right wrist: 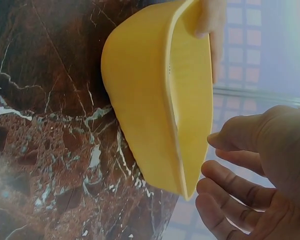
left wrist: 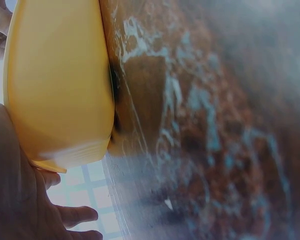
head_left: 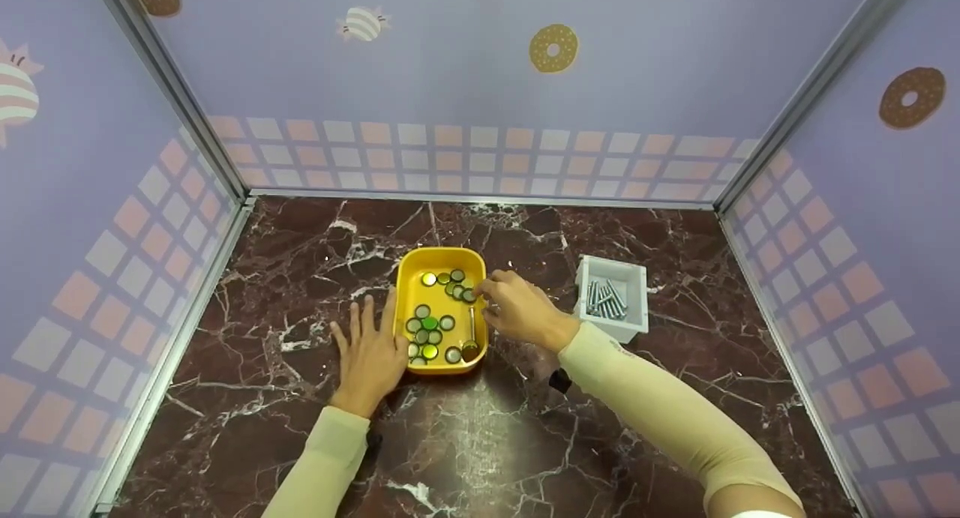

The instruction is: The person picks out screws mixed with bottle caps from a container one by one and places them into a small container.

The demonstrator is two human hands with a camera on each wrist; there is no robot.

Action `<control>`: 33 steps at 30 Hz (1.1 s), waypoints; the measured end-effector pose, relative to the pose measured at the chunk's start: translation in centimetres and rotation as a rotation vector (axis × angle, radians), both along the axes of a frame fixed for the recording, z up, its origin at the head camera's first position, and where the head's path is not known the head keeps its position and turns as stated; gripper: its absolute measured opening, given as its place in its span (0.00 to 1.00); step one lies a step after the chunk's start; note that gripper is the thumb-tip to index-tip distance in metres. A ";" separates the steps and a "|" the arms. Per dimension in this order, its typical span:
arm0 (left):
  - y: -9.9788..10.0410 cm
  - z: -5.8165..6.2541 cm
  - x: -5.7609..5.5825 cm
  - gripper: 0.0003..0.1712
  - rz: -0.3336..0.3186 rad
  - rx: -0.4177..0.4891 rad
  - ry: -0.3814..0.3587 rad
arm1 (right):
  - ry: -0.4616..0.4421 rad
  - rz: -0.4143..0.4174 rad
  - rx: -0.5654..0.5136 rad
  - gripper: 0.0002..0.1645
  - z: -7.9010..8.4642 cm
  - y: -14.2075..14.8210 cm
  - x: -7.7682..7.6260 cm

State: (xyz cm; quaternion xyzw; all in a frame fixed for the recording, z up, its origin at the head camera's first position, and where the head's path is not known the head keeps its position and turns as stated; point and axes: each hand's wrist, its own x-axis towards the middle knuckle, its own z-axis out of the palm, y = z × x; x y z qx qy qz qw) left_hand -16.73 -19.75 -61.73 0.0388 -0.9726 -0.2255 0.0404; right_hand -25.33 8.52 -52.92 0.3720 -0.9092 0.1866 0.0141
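Note:
A yellow tub (head_left: 403,278) stands mid-table, holding several round bottle caps (head_left: 430,336), some silver-rimmed, others green or yellow. Along its right inner wall lies a bolt (head_left: 472,323). My left hand (head_left: 371,357) rests against the tub's left side with fingers straight and spread; its thumb (right wrist: 204,25) reaches over the rim. At the right rim is my right hand (head_left: 521,308), its fingers (right wrist: 222,182) bent loosely and its thumb close to the index finger. Nothing shows between them. In the left wrist view, the tub's outer wall (left wrist: 60,85) hides its contents.
To the right, a white bin (head_left: 636,293) holds several silver bolts (head_left: 606,300). Both stand on a dark red marbled surface (head_left: 480,443). Patterned lilac panels (head_left: 450,76) enclose it at the back and both sides. A small black object (head_left: 559,381) shows under the right wrist.

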 end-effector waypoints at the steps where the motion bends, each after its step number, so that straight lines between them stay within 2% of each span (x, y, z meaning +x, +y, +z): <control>1: 0.0 0.0 0.0 0.47 -0.002 -0.001 -0.001 | 0.007 0.006 0.008 0.20 0.0 -0.2 0.0; 6: -0.1 -0.1 0.1 0.47 -0.007 -0.002 -0.009 | 0.064 0.041 0.076 0.20 -0.3 -1.2 0.0; 15: -0.1 0.0 0.2 0.46 -0.012 0.012 -0.015 | -0.009 0.019 0.256 0.23 -0.1 -3.2 0.1; 25: -0.1 0.0 0.1 0.47 -0.011 0.018 -0.010 | 0.009 0.030 0.449 0.15 0.3 -5.3 0.2; 33: -0.1 0.0 -0.1 0.47 -0.008 0.013 -0.019 | 0.016 0.023 0.644 0.20 0.4 -7.1 0.0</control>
